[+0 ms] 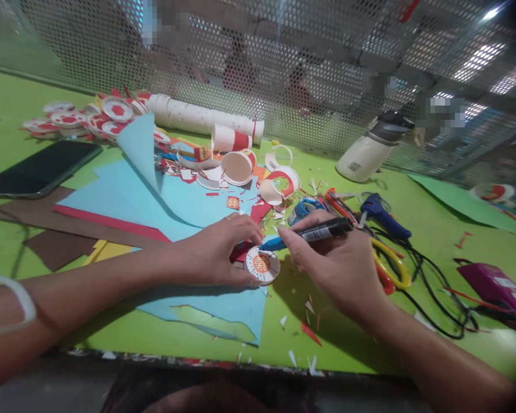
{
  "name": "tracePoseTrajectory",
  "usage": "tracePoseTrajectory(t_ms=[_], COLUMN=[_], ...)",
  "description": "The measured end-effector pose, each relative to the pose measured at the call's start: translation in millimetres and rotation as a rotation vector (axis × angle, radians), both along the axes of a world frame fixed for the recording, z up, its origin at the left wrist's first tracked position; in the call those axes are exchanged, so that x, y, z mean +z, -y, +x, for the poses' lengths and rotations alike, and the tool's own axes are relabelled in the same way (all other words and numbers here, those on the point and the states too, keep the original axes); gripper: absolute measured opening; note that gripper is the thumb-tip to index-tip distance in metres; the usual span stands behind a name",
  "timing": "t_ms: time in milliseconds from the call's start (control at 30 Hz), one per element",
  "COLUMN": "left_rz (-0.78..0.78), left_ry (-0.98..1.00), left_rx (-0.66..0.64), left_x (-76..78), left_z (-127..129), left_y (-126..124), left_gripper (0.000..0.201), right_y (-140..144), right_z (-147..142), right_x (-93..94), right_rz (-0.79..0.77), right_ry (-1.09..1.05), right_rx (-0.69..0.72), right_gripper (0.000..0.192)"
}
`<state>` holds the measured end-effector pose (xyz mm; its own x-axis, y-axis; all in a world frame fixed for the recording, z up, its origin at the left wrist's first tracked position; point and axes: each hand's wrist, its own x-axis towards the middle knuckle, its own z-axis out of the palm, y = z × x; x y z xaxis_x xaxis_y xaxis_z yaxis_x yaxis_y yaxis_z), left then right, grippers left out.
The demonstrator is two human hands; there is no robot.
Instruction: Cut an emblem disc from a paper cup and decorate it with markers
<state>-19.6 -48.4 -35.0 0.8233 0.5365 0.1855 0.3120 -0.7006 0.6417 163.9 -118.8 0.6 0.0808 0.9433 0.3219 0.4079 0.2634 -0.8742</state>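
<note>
My left hand (227,252) grips the edge of a small round white paper disc (250,265), thumb at its near side and fingers at the far side. An orange patterned emblem marks the disc's middle, with dark strokes around it. In my right hand (335,269) is a marker pen (313,232) with a black barrel and a blue front end, its tip at the disc's far rim. Beneath my left hand lie light blue paper sheets (223,307).
Behind my hands are cut paper cups (238,167), scraps and stacked white cups (202,115). A phone (43,166) and decorated discs (116,109) lie left. On the right are a glue gun (384,215), scissors (393,264), cables, a purple device (494,289) and a white bottle (365,155).
</note>
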Motion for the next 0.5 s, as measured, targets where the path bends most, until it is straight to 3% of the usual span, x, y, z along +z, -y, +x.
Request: tracePoseTrajectory(t_ms=[500], left_rz=[0.003], left_ry=[-0.016], left_rx=[0.006], left_x=[4.5], left_z=[2.3], left_y=[1.8], left_gripper=[0.031], right_y=[0.1], right_z=[1.6], right_x=[-6.3], right_rz=[0.076], right_ry=[0.151], right_rx=[-0.009], right_gripper=[0.015])
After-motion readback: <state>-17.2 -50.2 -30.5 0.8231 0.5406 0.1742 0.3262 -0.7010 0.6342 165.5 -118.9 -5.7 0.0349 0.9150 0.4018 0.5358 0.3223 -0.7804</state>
